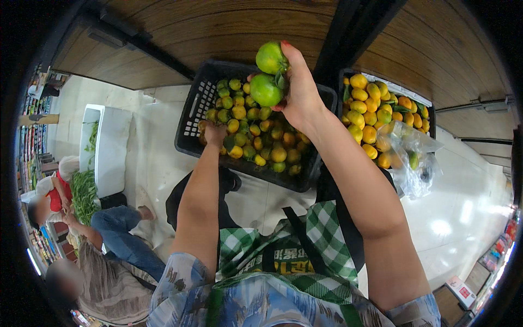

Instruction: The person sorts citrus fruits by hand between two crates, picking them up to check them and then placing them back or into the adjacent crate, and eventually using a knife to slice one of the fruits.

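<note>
A black plastic crate [192, 118] stands before me on the floor, filled with small green and yellow citrus fruits [245, 122]. Raised above its far side, my right hand [300, 88] holds two green citrus fruits [266, 90], one with a leaf on it. My left hand [215, 133] reaches into the crate's left part among the fruit; its fingertips are hidden, and I cannot tell whether it grips one. To the right, a second dark crate [433, 118] holds yellow and orange citrus fruits [369, 116], with a clear plastic bag [412, 163] lying over its near corner.
Wood-panelled cabinets [245, 24] stand behind the crates. At the left, a white foam box [110, 151] and a heap of leafy greens [83, 196] lie near two crouching people [122, 237]. Shop shelves run along both sides.
</note>
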A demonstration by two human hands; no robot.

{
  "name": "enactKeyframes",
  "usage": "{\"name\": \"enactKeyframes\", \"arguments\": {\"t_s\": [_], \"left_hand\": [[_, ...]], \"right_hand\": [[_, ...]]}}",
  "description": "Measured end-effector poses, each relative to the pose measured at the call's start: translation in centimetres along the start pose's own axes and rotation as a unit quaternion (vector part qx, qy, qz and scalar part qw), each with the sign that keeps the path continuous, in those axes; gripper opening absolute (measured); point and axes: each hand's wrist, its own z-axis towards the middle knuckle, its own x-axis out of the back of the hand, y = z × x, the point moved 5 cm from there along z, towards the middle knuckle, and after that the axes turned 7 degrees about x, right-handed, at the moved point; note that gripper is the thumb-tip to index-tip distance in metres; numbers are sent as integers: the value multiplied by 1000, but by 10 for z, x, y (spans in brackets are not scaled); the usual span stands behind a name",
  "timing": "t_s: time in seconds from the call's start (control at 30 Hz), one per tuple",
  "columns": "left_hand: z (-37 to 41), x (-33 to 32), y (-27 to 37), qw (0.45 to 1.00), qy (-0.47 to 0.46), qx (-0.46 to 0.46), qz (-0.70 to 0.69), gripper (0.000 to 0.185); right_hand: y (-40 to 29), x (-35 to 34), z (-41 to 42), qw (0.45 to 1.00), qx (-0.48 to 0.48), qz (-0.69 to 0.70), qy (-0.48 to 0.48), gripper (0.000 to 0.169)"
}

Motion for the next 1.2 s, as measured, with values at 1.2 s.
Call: {"name": "enactKeyframes", "arguments": {"t_s": [1.2], "left_hand": [[-228, 138, 166, 759, -239, -143, -589, 13]], "right_hand": [[9, 16, 8, 998, -45, 38, 36, 57]]}}
